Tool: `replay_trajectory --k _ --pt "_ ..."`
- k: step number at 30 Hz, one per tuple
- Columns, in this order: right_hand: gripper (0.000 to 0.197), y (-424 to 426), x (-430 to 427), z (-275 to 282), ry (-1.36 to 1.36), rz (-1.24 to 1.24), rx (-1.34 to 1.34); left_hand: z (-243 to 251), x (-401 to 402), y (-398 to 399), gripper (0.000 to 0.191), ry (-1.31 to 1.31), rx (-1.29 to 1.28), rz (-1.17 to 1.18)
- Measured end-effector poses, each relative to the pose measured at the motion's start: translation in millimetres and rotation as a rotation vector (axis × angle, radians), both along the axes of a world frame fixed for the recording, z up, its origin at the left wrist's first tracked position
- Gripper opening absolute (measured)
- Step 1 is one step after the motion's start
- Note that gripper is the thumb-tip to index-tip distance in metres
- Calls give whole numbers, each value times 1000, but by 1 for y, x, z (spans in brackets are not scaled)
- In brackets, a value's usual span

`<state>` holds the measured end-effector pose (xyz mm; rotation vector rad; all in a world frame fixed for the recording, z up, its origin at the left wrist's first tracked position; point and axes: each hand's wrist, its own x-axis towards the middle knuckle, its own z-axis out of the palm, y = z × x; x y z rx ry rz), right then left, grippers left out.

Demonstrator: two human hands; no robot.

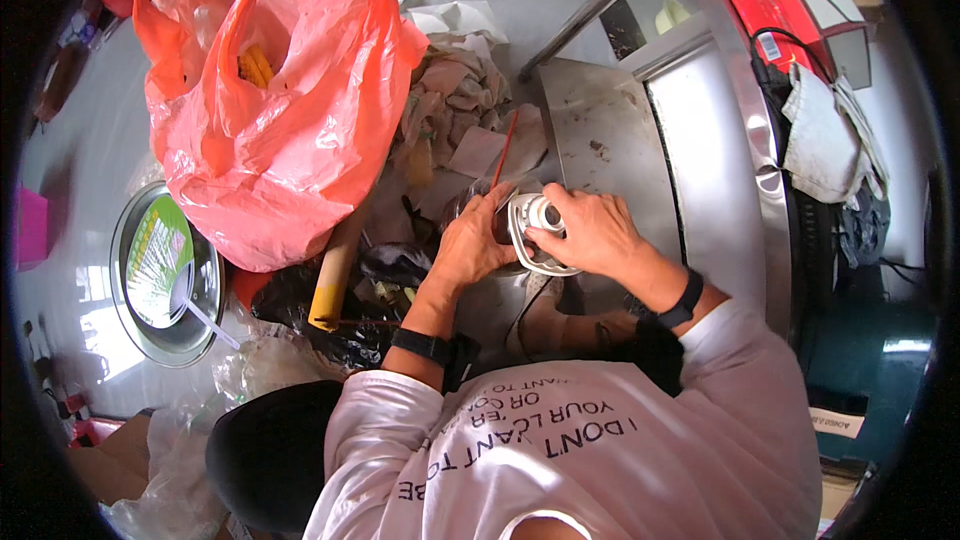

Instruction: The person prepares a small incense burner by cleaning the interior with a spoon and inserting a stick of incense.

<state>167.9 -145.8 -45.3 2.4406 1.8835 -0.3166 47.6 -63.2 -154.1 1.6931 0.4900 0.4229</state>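
Both hands meet in front of my body on a white plastic part [531, 261] with an open, rounded frame. My left hand [471, 244] grips its left side. My right hand [598, 229] holds it from the right, fingers and thumb on the white threaded-looking ring [553, 216] at its top. A thin red stick [507, 146] points up and away beside the left fingertips; whether that hand holds it I cannot tell. Clear plastic shows behind the left fingers, its shape mostly hidden.
A red plastic bag [277, 127] stands at the left, beside a cardboard tube [337, 270]. Crumpled paper [457, 82] lies beyond my hands. A hand fan [161, 262] rests in a metal basin [214, 285]. A metal-framed unit [600, 127] stands at the right, near a red box [765, 0].
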Motion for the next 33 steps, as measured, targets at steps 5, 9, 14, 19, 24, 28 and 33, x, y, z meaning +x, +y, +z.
replay_trajectory --k 5,9,14,19,24,28,33 --pt "48 10 -31 0 3 -408 -143 2 1 0 82 55 94 81" --pt "49 24 -32 -8 -33 -514 -78 -6 6 -1 84 21 109 125" --pt "47 21 -28 -17 -88 -459 35 -1 3 0 82 53 107 115" --pt "40 7 -13 -27 -160 -235 89 -6 2 -4 80 14 97 64" --pt "33 5 5 -31 -160 32 256 -1 3 -5 76 57 42 33" --pt "32 8 12 -30 -151 180 258 -8 3 -6 74 -6 132 81" --pt "33 15 24 -27 -68 289 259 0 2 -3 72 22 68 63"
